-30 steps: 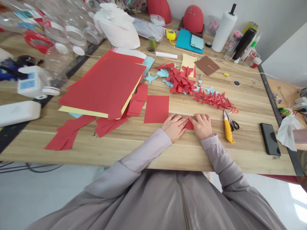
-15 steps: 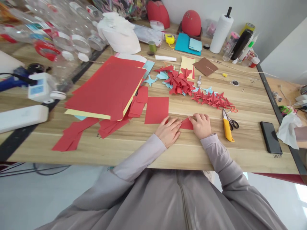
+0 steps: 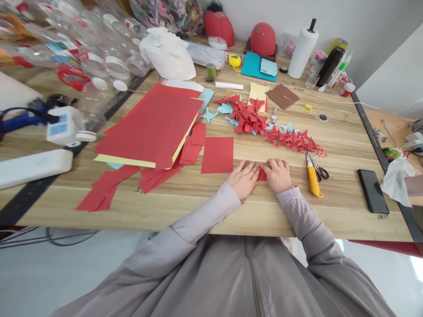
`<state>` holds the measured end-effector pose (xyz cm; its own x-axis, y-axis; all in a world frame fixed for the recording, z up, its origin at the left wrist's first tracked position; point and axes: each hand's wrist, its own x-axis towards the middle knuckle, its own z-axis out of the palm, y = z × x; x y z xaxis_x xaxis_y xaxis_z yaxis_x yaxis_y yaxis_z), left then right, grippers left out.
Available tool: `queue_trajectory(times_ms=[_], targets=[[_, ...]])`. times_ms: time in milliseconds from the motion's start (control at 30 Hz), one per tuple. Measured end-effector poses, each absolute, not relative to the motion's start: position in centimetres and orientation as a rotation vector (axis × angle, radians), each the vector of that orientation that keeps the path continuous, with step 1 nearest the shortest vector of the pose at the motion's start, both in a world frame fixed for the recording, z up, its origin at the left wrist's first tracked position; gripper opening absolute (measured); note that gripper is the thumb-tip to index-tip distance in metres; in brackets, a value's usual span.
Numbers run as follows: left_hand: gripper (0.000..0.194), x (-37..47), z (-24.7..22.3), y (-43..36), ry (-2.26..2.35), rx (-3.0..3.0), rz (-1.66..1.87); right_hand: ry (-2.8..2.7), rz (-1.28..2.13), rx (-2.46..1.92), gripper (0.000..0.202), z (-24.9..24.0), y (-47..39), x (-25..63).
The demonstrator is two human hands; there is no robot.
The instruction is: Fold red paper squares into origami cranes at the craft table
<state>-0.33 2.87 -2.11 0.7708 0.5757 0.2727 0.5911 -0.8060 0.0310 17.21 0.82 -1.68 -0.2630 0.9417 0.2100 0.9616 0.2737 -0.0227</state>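
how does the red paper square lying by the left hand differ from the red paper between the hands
The red square lies flat with neither hand on it; the red piece is touched by the left hand and right hand.
The square's whole outline shows; the piece is partly covered, so its full shape and size cannot be told.
Both are red paper on the wooden table.

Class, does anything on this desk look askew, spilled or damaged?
Slightly: the red paper pieces near the desk's front edge lie fanned askew, unlike the flat red sheet beside the left hand. No spill or damage shows.
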Motion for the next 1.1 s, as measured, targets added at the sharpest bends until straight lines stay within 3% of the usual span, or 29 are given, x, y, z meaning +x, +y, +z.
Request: queue_trajectory(times_ms=[400,633,767,867,1000,1100], targets=[[0.036,-3.6,-1.1,1.6,-0.892,-2.913,-0.478,-2.33,-0.127,-1.802,0.032,-2.0,0.9,17.4],[0.031,-0.5,0.6,4.8,-1.57,-2.974,-0.47,-2.194,-0.016,-1.778,0.032,-2.4,1.1,17.8],[0.03,2.1,0.4,5.7,-1.733,-3.037,-0.374,-2.106,0.042,-1.784,0.03,-2.4,1.0,17.9],[0.037,2.7,-0.4,6.1,-1.898,-3.069,-0.602,-2.074,0.082,-1.74,0.029,-2.4,0.9,18.0],[0.045,2.3,-1.6,7.0,-2.147,-3.04,-1.249,-1.947,0.196,-1.663,0.029,-2.6,1.4,17.9],[0.026,1.9,-1.9,7.4,-1.982,-3.154,-1.669,-1.747,0.397,-1.532,0.024,-2.7,2.3,17.5]])
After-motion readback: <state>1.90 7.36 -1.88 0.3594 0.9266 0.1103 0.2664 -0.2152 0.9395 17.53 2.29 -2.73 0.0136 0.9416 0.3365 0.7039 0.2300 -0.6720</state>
